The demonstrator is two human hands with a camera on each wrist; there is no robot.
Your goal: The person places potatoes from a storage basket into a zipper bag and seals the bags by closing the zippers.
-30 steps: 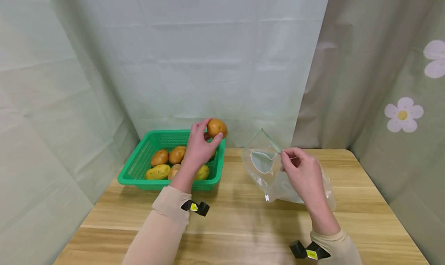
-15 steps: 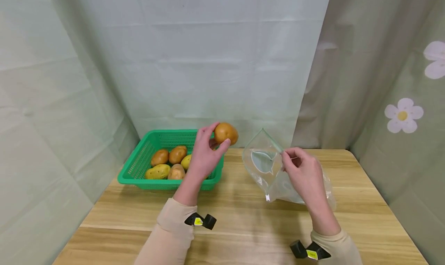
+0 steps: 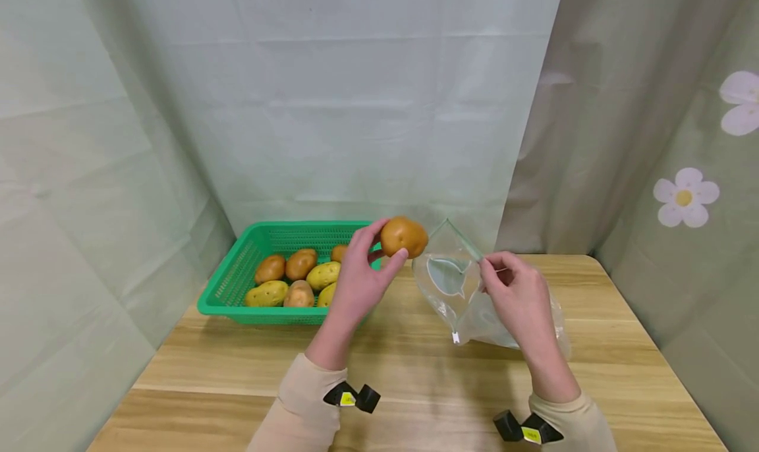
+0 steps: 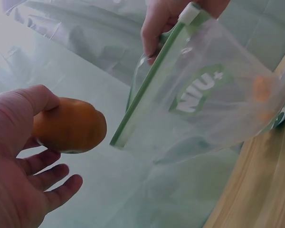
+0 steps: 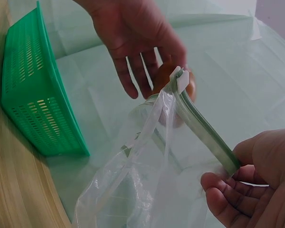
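A person's left hand (image 3: 356, 281) holds a brown potato (image 3: 404, 236) in the air, thumb and fingertips curled round it in a firm grip, just beside the open mouth of a clear zip bag (image 3: 456, 287). The right hand (image 3: 516, 294) pinches the bag's green zip strip (image 3: 468, 244) between thumb and fingers, keeping the top corner raised while the bag's lower part rests on the wooden surface (image 3: 415, 373). From the left wrist view, the potato (image 4: 69, 130) sits against the thumb with the other fingers (image 4: 52, 180) loosely spread below it, and the bag (image 4: 204, 104) hangs close ahead of the grip, a white logo on its side. From the right wrist view, the zip strip (image 5: 204, 128) runs up from the pinching grip of the right hand (image 5: 256, 180) to a white slider (image 5: 183, 80), with the left hand (image 5: 133, 38) and potato (image 5: 168, 78) just beyond it. Behind the left grip, a green basket (image 3: 237, 274) holds more potatoes (image 3: 299, 277), brown and yellow, near the surface's far left edge
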